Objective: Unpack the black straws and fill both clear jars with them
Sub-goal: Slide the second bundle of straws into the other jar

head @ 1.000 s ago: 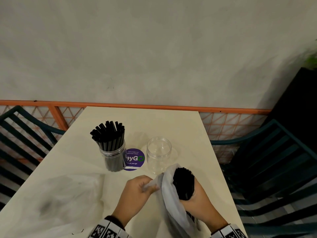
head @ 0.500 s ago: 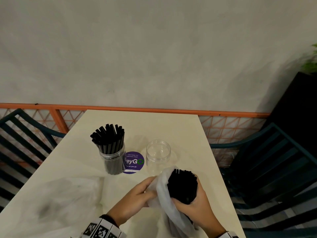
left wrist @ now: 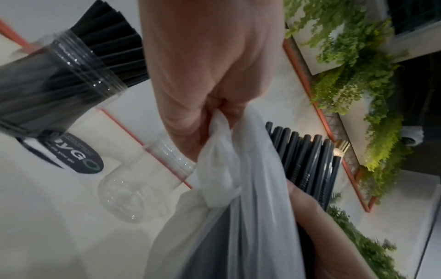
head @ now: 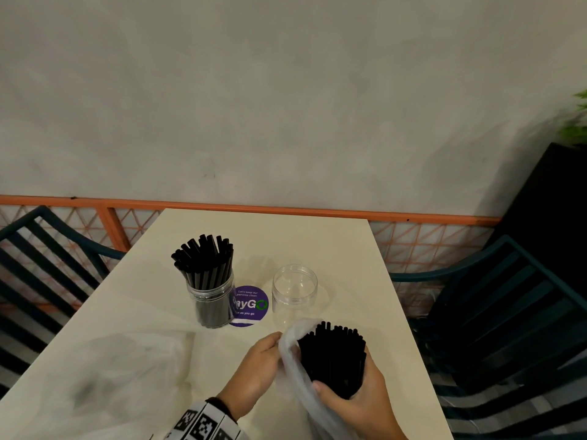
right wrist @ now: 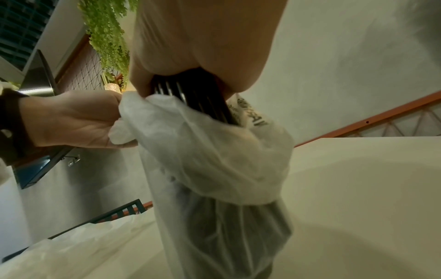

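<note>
My right hand (head: 352, 404) grips a thick bundle of black straws (head: 333, 357) that stands upright, its upper half out of a thin white plastic bag (head: 301, 382). My left hand (head: 263, 360) pinches the bag's bunched edge (left wrist: 219, 169) just left of the bundle. In the right wrist view the bag (right wrist: 210, 151) hangs crumpled around the straws' (right wrist: 198, 94) lower part. Behind the hands stands an empty clear jar (head: 294, 292). To its left a second clear jar (head: 211, 301) is packed with black straws.
A round purple sticker (head: 249, 304) lies between the jars on the cream table (head: 317, 239). An empty crumpled plastic bag (head: 104, 369) lies at the front left. Dark green chairs (head: 508, 312) flank the table; an orange rail (head: 286, 209) runs behind it.
The bag has slid further down the bundle, baring more of the straws. Both hands have shifted slightly while keeping their holds.
</note>
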